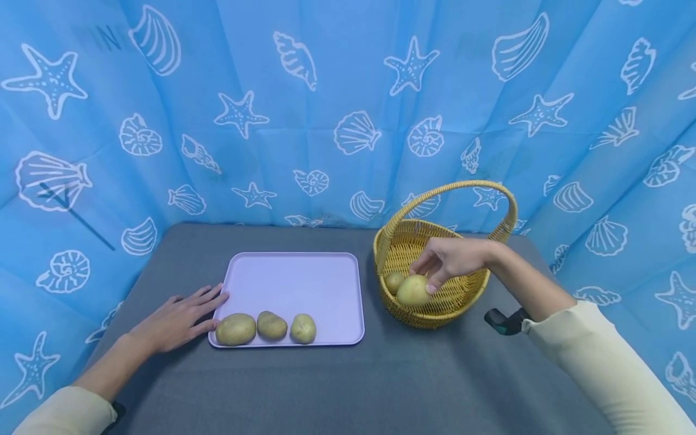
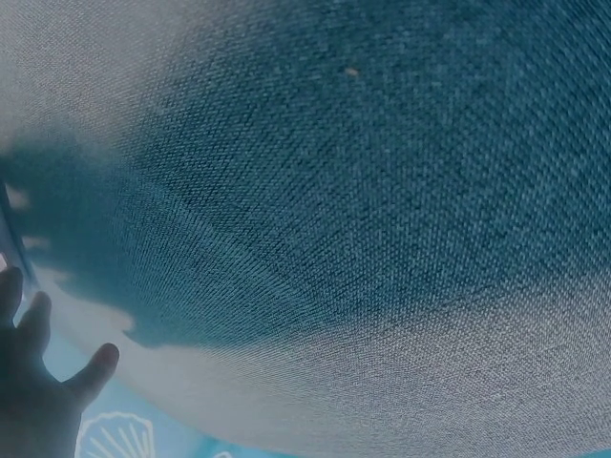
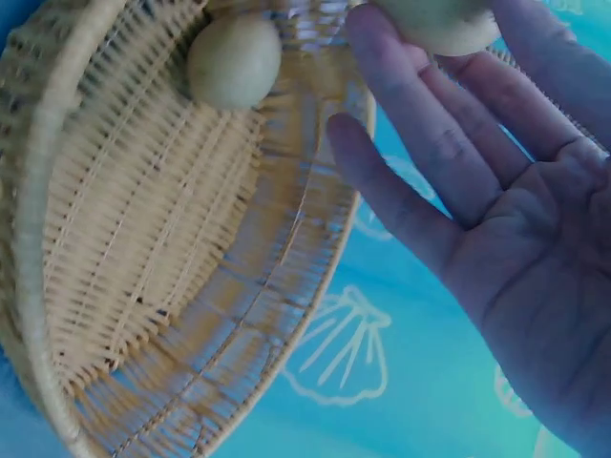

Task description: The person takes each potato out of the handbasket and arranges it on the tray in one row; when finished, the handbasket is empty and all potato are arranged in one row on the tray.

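- In the right wrist view, the pale yellow-brown potato point(image 3: 439, 24) at the fingertips of the right hand point(image 3: 506, 219) is cut off by the top edge.
- In the head view, the smaller potato point(image 1: 394, 281) inside the woven yellow wicker basket point(image 1: 435, 311) is partly hidden behind the held one.
- In the left wrist view, the left hand point(image 2: 33, 391) is cut off at the corner, and the grey woven tablecloth point(image 2: 363, 219) is blurred.

sleeves: cream, long | hands: bare | right wrist: black device point(image 1: 502, 320)
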A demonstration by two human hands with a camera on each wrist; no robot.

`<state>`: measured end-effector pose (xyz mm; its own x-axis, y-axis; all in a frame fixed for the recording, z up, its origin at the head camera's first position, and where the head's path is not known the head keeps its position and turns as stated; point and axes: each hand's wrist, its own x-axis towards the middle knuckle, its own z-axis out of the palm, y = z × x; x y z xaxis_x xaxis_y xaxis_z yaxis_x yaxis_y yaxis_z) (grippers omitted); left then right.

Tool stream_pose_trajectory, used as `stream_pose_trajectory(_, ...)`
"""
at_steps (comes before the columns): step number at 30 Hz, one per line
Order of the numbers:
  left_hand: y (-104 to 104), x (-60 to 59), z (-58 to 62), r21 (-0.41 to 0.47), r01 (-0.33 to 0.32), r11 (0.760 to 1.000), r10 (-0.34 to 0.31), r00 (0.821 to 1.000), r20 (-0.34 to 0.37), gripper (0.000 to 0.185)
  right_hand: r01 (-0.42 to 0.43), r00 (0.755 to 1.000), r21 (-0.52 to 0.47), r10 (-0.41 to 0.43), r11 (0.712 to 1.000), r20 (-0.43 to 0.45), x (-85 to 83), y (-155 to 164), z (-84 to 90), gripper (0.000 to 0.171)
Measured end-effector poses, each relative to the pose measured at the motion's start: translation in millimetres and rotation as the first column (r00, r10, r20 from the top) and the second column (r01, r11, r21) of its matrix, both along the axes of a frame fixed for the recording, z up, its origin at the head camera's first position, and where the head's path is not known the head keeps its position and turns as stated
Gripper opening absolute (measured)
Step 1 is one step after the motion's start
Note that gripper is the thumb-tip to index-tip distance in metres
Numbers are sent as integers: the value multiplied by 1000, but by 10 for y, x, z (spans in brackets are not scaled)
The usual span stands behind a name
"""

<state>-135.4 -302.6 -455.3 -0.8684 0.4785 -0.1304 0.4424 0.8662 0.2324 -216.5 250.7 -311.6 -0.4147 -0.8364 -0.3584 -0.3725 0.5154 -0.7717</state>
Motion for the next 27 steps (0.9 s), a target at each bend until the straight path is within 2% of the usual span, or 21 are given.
stream_pose_trajectory(5,-1,4,4,0,0,1000,0,1000,-3,68,-52,999,-92,51,994,-13,71,-178,-17,42)
stream_pose_trajectory(12,-7,1,-12,0,1,1000,-1,1000,-7,67,-90,992,-105,79,990,-102,152,-502,-110,42)
stream_pose_trajectory(15,-10,-4,-19,2,-1,1000,1,1000,-5,67,-97,990,-107,85,990,-111,170,-666,-173,41)
stream_pose_trajectory(21,-4,-10,-21,2,0,1000,0,1000,-5,67,-130,989,-96,122,987,-86,172,-987,-366,33)
stream_pose_trajectory(27,-1,-10,-16,0,-2,1000,2,1000,2,67,-173,981,-43,168,984,-92,139,-1236,-618,23)
